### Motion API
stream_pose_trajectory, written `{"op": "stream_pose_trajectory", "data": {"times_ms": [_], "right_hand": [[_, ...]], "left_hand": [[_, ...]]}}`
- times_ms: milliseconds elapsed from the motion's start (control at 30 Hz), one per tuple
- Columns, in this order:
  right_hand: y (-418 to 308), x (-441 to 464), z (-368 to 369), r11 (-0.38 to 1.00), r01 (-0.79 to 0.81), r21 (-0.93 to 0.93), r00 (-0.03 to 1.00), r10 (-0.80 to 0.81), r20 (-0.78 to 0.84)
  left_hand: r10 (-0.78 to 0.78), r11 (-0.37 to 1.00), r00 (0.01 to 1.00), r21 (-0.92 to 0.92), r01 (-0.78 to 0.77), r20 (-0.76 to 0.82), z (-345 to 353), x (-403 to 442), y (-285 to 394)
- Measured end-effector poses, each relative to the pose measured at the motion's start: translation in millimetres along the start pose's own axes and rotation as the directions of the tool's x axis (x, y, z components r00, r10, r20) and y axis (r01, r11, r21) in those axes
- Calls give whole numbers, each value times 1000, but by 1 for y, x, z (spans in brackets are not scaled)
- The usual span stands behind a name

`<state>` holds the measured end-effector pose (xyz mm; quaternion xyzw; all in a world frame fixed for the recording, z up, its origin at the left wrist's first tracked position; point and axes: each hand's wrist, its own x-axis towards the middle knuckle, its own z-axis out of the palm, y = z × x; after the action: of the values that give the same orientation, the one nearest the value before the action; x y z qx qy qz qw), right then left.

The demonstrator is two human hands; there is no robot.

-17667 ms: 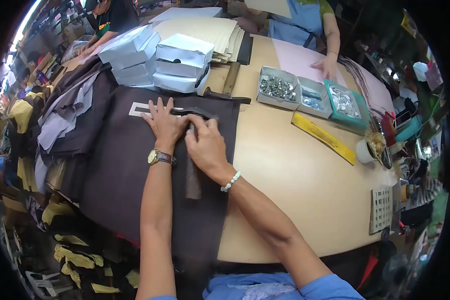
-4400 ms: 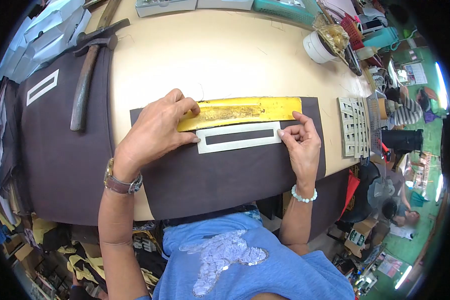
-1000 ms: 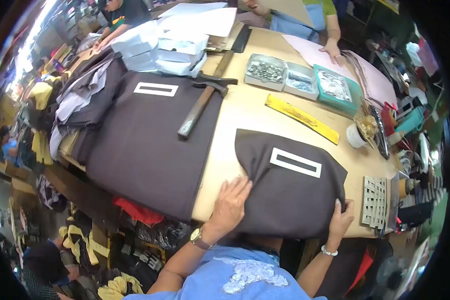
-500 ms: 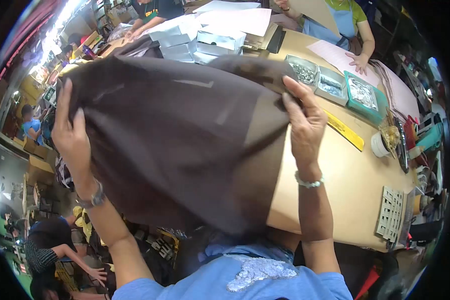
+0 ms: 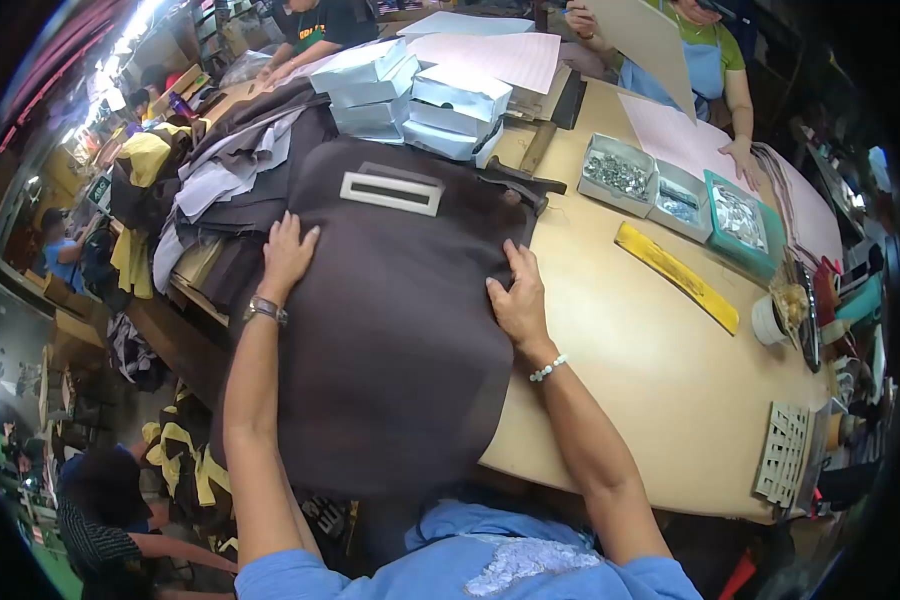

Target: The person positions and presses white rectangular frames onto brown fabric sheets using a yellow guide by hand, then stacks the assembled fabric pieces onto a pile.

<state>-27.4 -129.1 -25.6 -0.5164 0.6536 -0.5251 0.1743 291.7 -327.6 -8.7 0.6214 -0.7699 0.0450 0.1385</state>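
A dark brown fabric piece (image 5: pixel 390 330) lies spread over the left part of the table, its lower end hanging past the front edge. Near its top is a white rectangular frame (image 5: pixel 392 193) with a dark slot. My left hand (image 5: pixel 288 258) rests on the left side of the fabric with its fingers apart. At the right edge my right hand (image 5: pixel 520 300) touches the fabric, thumb and fingers apart. A hammer (image 5: pixel 515 187) shows its head beyond the fabric's upper right corner; its handle is hidden.
White boxes (image 5: pixel 458 108) are stacked behind the fabric. Trays of metal parts (image 5: pixel 618 174), a teal basket (image 5: pixel 745 225), a yellow strip (image 5: pixel 676 277) and a white cup (image 5: pixel 767 320) stand to the right. A co-worker's hand (image 5: pixel 740 163) rests on pink sheets; another person works at the back left.
The fabric piece with the white frame was lifted from the table's right part, carried left through the air and laid over the left fabric and the hammer's handle. Both hands have loosened their hold.
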Motion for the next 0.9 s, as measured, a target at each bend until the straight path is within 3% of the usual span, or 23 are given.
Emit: {"op": "stream_pose_trajectory", "data": {"times_ms": [33, 100, 200, 300, 333, 433, 467, 567, 600, 700, 833, 900], "right_hand": [[2, 0, 1, 1000, -3, -30, 1000, 3, 3], [0, 6, 1, 1000, -3, -26, 1000, 3, 11], [0, 16, 3, 999, -35, 6, 999, 35, -1], [6, 19, 8, 997, -74, 19, 997, 75, -27], [8, 19, 7, 996, -84, 40, 996, 86, -30], [9, 18, 8, 996, -77, 53, 995, 80, -60], [7, 19, 7, 997, -66, 47, 995, 69, -72], [0, 20, 5, 987, -89, 131, 991, 101, -85], [0, 20, 5, 987, -90, 130, 991, 103, -90], [-1, 21, 3, 986, -104, 134, 988, 117, -98], [-3, 20, 3, 988, -88, 127, 990, 101, -99], [0, 21, 5, 992, -56, 112, 991, 69, -112]], "left_hand": [[-62, 996, 992, -55, 69, 114, 7, 2, 3], [-87, 995, 989, -46, 93, 121, 11, 4, 13], [-11, 999, 998, -48, 8, -68, 14, 23, 17], [56, 995, 998, 88, -52, -40, 15, 42, 21], [-16, 972, 994, 236, -10, 111, -6, 38, 42], [-48, 983, 998, 174, 55, -44, -2, 56, 47], [2, 972, 983, 230, 41, -186, 0, 61, 49], [-49, 992, 979, -123, 25, -200, -1, 77, 69], [-118, 987, 966, -137, 88, -229, 12, 84, 72], [-258, 958, 966, -121, 259, 17, 31, 102, 80], [-315, 899, 947, -338, 278, -59, 47, 100, 81], [-338, 897, 930, -350, 271, -143, 50, 100, 83]]}}
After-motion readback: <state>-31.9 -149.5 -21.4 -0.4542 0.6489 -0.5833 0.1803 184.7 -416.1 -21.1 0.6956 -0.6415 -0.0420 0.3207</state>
